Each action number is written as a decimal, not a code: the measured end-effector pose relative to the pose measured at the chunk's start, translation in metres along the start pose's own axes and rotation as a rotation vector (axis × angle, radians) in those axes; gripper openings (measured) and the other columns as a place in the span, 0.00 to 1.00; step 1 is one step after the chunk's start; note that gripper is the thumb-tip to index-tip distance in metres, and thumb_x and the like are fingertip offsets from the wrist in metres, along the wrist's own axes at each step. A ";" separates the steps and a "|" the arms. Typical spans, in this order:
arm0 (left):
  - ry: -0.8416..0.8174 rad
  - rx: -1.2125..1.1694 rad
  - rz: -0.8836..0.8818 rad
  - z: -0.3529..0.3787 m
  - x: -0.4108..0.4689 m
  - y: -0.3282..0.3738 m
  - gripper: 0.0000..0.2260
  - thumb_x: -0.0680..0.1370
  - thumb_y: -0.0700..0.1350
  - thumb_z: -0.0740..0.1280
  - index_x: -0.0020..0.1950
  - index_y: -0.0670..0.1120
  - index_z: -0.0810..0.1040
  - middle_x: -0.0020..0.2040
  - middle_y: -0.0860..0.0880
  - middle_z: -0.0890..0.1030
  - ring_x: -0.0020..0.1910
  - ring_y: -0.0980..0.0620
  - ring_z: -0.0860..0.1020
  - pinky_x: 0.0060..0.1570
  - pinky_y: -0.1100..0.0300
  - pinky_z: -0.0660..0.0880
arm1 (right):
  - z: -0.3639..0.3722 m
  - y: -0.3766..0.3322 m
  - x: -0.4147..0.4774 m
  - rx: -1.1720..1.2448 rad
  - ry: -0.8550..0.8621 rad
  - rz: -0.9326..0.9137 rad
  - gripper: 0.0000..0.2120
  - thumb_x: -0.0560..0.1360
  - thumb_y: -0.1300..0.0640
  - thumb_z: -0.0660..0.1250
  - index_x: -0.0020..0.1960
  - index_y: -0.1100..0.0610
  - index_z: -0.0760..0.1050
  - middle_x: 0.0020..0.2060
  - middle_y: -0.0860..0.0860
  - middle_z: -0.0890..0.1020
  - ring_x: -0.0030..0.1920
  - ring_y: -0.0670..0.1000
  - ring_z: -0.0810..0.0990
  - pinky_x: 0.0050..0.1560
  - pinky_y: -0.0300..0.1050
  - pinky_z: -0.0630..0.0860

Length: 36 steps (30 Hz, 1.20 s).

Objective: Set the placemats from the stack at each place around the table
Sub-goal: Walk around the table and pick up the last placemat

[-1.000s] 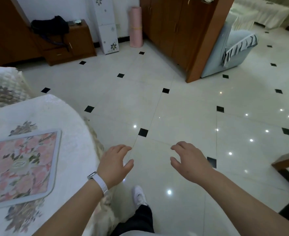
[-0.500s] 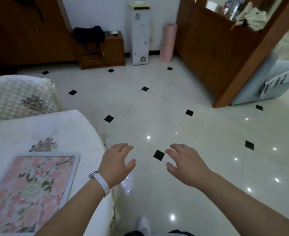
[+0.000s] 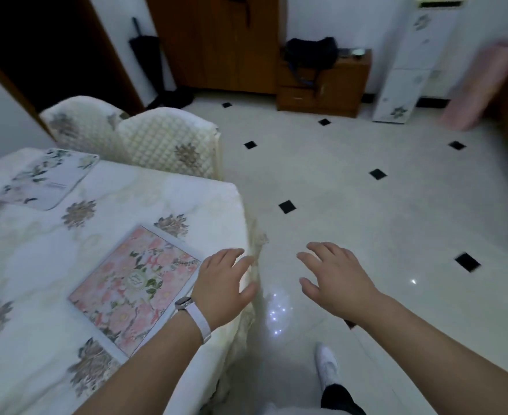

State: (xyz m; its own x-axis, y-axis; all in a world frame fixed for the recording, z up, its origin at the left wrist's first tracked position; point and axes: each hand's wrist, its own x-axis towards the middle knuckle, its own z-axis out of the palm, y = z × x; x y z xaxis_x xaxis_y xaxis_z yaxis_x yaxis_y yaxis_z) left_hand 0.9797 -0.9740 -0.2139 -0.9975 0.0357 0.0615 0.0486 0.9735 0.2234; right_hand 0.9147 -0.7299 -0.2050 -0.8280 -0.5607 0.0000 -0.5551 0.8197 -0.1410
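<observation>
Chairs (image 3: 168, 142) behind the table (image 3: 37, 259) — left hand (image 3: 222, 283) and right hand (image 3: 336, 280) empty, fingers loose — pink placemat (image 3: 132, 283) alongside

Bare forearms, white wristband (image 3: 197, 320), white shoe (image 3: 327, 365), dark trousers (image 3: 341, 399).

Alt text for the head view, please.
Both hands are open and empty: the left hand over the corner of the table, the right hand over the tiled floor. A pink floral placemat lies beside the left wrist; a pale placemat lies farther along, near two quilted chairs.
</observation>
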 end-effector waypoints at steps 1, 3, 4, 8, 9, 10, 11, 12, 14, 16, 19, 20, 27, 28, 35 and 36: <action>0.000 0.013 -0.036 0.000 0.003 0.003 0.19 0.72 0.57 0.63 0.61 0.52 0.77 0.62 0.50 0.78 0.62 0.46 0.75 0.59 0.46 0.71 | -0.001 0.008 0.010 0.005 0.014 -0.049 0.23 0.70 0.44 0.58 0.58 0.53 0.79 0.57 0.55 0.81 0.56 0.59 0.80 0.53 0.55 0.77; 0.014 0.031 -0.104 0.000 0.014 0.016 0.20 0.72 0.57 0.62 0.61 0.52 0.77 0.62 0.50 0.78 0.62 0.46 0.75 0.59 0.46 0.71 | -0.008 0.030 0.029 0.006 0.048 -0.136 0.22 0.70 0.45 0.60 0.59 0.53 0.79 0.58 0.55 0.80 0.57 0.59 0.79 0.55 0.56 0.77; 0.010 0.045 -0.133 0.000 0.020 0.023 0.20 0.72 0.57 0.62 0.61 0.52 0.77 0.62 0.50 0.78 0.62 0.46 0.75 0.59 0.46 0.71 | -0.011 0.041 0.040 0.000 0.068 -0.175 0.22 0.70 0.46 0.61 0.59 0.54 0.79 0.58 0.55 0.80 0.58 0.59 0.79 0.56 0.57 0.76; 0.049 0.106 -0.281 -0.009 0.034 0.047 0.20 0.73 0.59 0.60 0.61 0.53 0.77 0.62 0.51 0.78 0.62 0.46 0.75 0.60 0.45 0.71 | -0.017 0.074 0.079 0.000 0.107 -0.291 0.20 0.68 0.47 0.65 0.57 0.54 0.80 0.57 0.56 0.81 0.57 0.60 0.79 0.56 0.58 0.76; 0.074 0.120 -0.305 -0.013 0.034 0.054 0.20 0.73 0.58 0.60 0.62 0.53 0.77 0.62 0.51 0.78 0.62 0.46 0.75 0.60 0.46 0.71 | -0.017 0.078 0.087 0.006 0.103 -0.309 0.20 0.68 0.47 0.65 0.56 0.54 0.80 0.57 0.56 0.81 0.57 0.61 0.79 0.56 0.58 0.76; 0.104 0.141 -0.314 -0.017 0.033 0.061 0.20 0.73 0.58 0.61 0.61 0.53 0.77 0.62 0.50 0.78 0.62 0.45 0.75 0.59 0.46 0.71 | -0.017 0.079 0.094 0.013 0.097 -0.326 0.19 0.68 0.47 0.65 0.55 0.54 0.80 0.57 0.56 0.81 0.57 0.61 0.79 0.56 0.58 0.76; 0.131 0.163 -0.316 -0.020 0.031 0.066 0.20 0.73 0.58 0.61 0.61 0.52 0.77 0.62 0.50 0.78 0.61 0.45 0.75 0.59 0.46 0.71 | -0.018 0.079 0.101 0.022 0.084 -0.347 0.19 0.69 0.47 0.64 0.55 0.54 0.80 0.57 0.56 0.81 0.57 0.60 0.79 0.56 0.58 0.75; 0.147 0.178 -0.326 -0.024 0.030 0.069 0.20 0.73 0.57 0.61 0.61 0.51 0.78 0.62 0.49 0.79 0.61 0.44 0.75 0.59 0.46 0.71 | -0.018 0.077 0.107 0.031 0.069 -0.372 0.19 0.69 0.47 0.63 0.55 0.54 0.80 0.57 0.55 0.81 0.57 0.60 0.79 0.57 0.58 0.75; 0.147 0.186 -0.397 -0.028 0.026 0.068 0.20 0.73 0.57 0.62 0.62 0.50 0.77 0.63 0.48 0.78 0.62 0.43 0.75 0.60 0.45 0.71 | -0.016 0.069 0.118 0.046 0.047 -0.435 0.19 0.70 0.47 0.61 0.54 0.54 0.80 0.56 0.55 0.81 0.57 0.59 0.79 0.56 0.57 0.75; 0.130 0.181 -0.497 -0.031 0.017 0.063 0.21 0.73 0.57 0.62 0.63 0.51 0.75 0.64 0.47 0.77 0.62 0.42 0.74 0.60 0.45 0.71 | -0.015 0.058 0.128 0.071 0.020 -0.506 0.21 0.70 0.47 0.58 0.55 0.54 0.80 0.56 0.54 0.81 0.57 0.59 0.79 0.56 0.56 0.76; 0.113 0.218 -0.594 -0.034 -0.003 0.052 0.22 0.73 0.57 0.61 0.64 0.50 0.75 0.64 0.47 0.77 0.61 0.42 0.74 0.59 0.45 0.72 | -0.015 0.035 0.140 0.095 -0.020 -0.600 0.23 0.70 0.46 0.57 0.58 0.54 0.79 0.57 0.55 0.81 0.57 0.58 0.79 0.55 0.56 0.76; 0.107 0.229 -0.624 -0.035 -0.011 0.047 0.22 0.73 0.57 0.61 0.64 0.50 0.75 0.64 0.47 0.77 0.61 0.42 0.74 0.59 0.45 0.72 | -0.013 0.027 0.144 0.096 -0.034 -0.630 0.23 0.70 0.45 0.57 0.58 0.54 0.79 0.57 0.54 0.81 0.57 0.58 0.79 0.55 0.56 0.76; 0.081 0.302 -0.791 -0.031 -0.051 0.011 0.21 0.72 0.58 0.60 0.61 0.50 0.77 0.63 0.47 0.78 0.62 0.43 0.75 0.61 0.42 0.70 | 0.000 -0.021 0.171 0.062 -0.121 -0.784 0.23 0.70 0.44 0.59 0.59 0.54 0.78 0.59 0.55 0.80 0.59 0.59 0.79 0.59 0.61 0.75; 0.081 0.299 -0.808 -0.028 -0.052 0.004 0.21 0.72 0.58 0.60 0.61 0.50 0.77 0.63 0.47 0.78 0.62 0.43 0.75 0.61 0.42 0.70 | 0.002 -0.027 0.177 0.055 -0.133 -0.790 0.24 0.70 0.44 0.58 0.59 0.54 0.79 0.58 0.55 0.81 0.58 0.59 0.79 0.59 0.61 0.75; 0.092 0.224 -0.862 -0.008 -0.055 -0.079 0.21 0.71 0.58 0.59 0.59 0.51 0.78 0.61 0.47 0.79 0.60 0.44 0.77 0.61 0.39 0.69 | 0.020 -0.069 0.220 -0.033 -0.200 -0.737 0.22 0.68 0.44 0.64 0.58 0.53 0.80 0.57 0.54 0.81 0.57 0.57 0.80 0.57 0.58 0.77; 0.095 0.200 -0.872 -0.005 -0.056 -0.092 0.21 0.71 0.57 0.59 0.58 0.51 0.79 0.60 0.47 0.80 0.59 0.43 0.77 0.61 0.39 0.70 | 0.023 -0.075 0.226 -0.048 -0.203 -0.736 0.22 0.68 0.44 0.65 0.58 0.53 0.79 0.57 0.54 0.81 0.57 0.57 0.80 0.57 0.58 0.77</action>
State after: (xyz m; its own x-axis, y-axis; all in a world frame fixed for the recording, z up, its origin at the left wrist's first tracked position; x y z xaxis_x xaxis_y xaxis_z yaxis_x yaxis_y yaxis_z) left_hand 1.0313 -1.0671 -0.2330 -0.6671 -0.7443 0.0309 -0.7424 0.6677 0.0557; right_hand 0.7717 -0.9209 -0.2175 -0.2147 -0.9711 -0.1047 -0.9648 0.2275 -0.1322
